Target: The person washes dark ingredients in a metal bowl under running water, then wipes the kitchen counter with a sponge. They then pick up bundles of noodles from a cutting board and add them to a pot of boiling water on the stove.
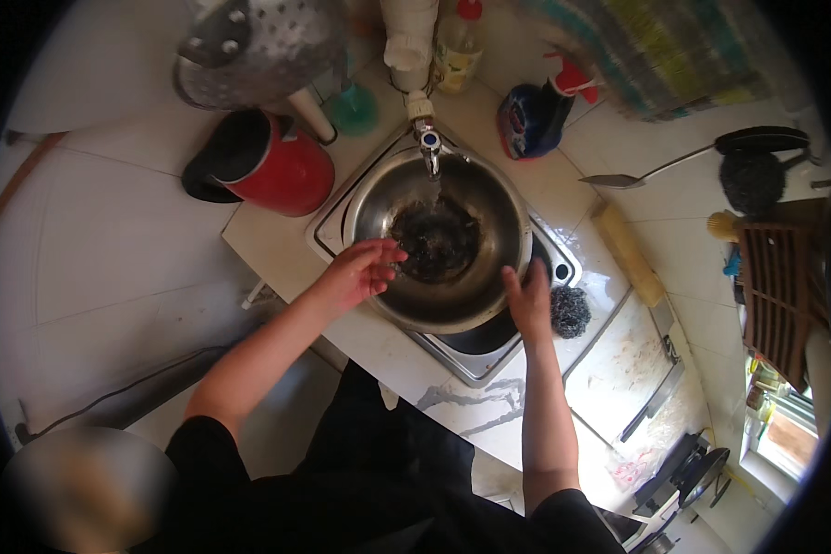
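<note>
A wide metal bowl (485,298) rests over the sink (481,370), beneath the faucet (430,145), with water in its dark-stained middle. My left hand (368,270) hovers at the bowl's left side, fingers apart and curled, nothing in them. At the right rim is my right hand (528,294), thumb on the bowl's side and fingers outside it; whether it grips the rim cannot be told. A wire scouring pad (570,312) lies on the sink's right edge, close to my right hand.
A red kettle (287,170) stands left of the sink. Behind are a spray bottle (534,118) and a clear bottle with a red cap (459,52). A knife (654,401) lies on the right counter. A metal turner (616,181) hangs at the right.
</note>
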A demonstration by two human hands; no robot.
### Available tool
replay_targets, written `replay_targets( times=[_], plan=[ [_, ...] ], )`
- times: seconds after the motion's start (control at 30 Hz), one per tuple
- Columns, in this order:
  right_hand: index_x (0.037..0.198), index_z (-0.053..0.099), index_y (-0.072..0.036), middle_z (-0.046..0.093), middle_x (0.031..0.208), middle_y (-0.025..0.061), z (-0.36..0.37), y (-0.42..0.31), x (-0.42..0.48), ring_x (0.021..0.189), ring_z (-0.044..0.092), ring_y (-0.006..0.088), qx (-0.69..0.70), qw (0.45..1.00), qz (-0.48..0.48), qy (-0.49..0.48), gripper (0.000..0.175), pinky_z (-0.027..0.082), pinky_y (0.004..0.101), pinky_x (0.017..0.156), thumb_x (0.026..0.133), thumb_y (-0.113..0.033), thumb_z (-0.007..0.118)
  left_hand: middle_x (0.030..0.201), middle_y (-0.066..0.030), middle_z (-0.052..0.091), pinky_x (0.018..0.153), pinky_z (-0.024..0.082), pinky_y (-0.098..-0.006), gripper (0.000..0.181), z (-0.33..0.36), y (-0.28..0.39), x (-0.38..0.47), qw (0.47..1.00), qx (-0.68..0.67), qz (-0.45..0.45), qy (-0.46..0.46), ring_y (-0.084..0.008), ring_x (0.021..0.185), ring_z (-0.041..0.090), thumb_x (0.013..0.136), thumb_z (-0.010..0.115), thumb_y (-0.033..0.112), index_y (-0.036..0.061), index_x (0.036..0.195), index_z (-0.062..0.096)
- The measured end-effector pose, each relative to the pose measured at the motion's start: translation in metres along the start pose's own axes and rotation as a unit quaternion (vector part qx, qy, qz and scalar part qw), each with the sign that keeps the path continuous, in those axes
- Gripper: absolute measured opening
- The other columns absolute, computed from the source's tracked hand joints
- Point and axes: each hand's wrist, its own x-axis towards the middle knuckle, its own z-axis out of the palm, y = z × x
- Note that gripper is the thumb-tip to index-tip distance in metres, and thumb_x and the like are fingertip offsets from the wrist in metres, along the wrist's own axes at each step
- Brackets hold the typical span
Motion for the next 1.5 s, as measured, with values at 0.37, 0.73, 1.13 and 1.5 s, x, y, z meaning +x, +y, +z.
replay_targets(
  times=[0.37, 0.73, 1.13, 1.5],
  plan=[
    [0.111, 0.059, 0.006, 0.069, 0.093, 0.0135, -0.030, -0.029, -0.012, 0.077, 0.070, 0.0230, 0.340, 0.868, 0.242, -0.269, 0.029, 0.061, 0.0340, 0.064, 0.091, -0.015, 0.054, 0.091, -0.0023, 0.067, 0.063, 0.046, -0.0259, 0.018, -0.021, -0.048, -0.101, 0.989, -0.127, 0.051, 0.047, -0.0115, 0.072, 0.058, 0.096, 0.054, 0.020, 0.0110, 0.108, 0.063],
    [0.109, 0.058, 0.000, 0.067, 0.085, 0.0098, -0.045, -0.031, -0.102, 0.063, 0.066, 0.0202, 0.390, 0.836, 0.295, -0.249, 0.027, 0.058, 0.0324, 0.053, 0.093, -0.021, 0.054, 0.087, -0.0007, 0.065, 0.061, 0.048, -0.0258, 0.016, -0.049, -0.077, -0.172, 0.977, -0.144, 0.026, 0.157, -0.0117, 0.072, 0.059, 0.097, 0.051, 0.015, 0.0092, 0.106, 0.062],
    [0.116, 0.053, 0.008, 0.067, 0.092, 0.0166, -0.072, -0.044, -0.112, 0.073, 0.070, 0.0260, 0.335, 0.893, 0.236, -0.189, 0.036, 0.061, 0.0357, 0.063, 0.093, -0.019, 0.049, 0.093, -0.0039, 0.066, 0.065, 0.048, -0.0264, 0.017, -0.056, -0.093, -0.162, 0.981, -0.089, 0.025, 0.172, -0.0116, 0.076, 0.059, 0.096, 0.051, 0.013, 0.0076, 0.110, 0.059],
    [0.131, 0.037, -0.005, 0.054, 0.125, 0.0152, 0.033, -0.027, -0.127, 0.102, 0.064, 0.0295, 0.481, 0.852, 0.192, -0.074, 0.038, 0.062, 0.0408, 0.076, 0.098, -0.019, 0.049, 0.096, -0.0058, 0.066, 0.063, 0.049, -0.0270, 0.018, -0.052, -0.108, -0.152, 0.985, -0.025, -0.004, 0.171, -0.0126, 0.077, 0.061, 0.097, 0.050, 0.014, 0.0088, 0.111, 0.059]
  ],
)
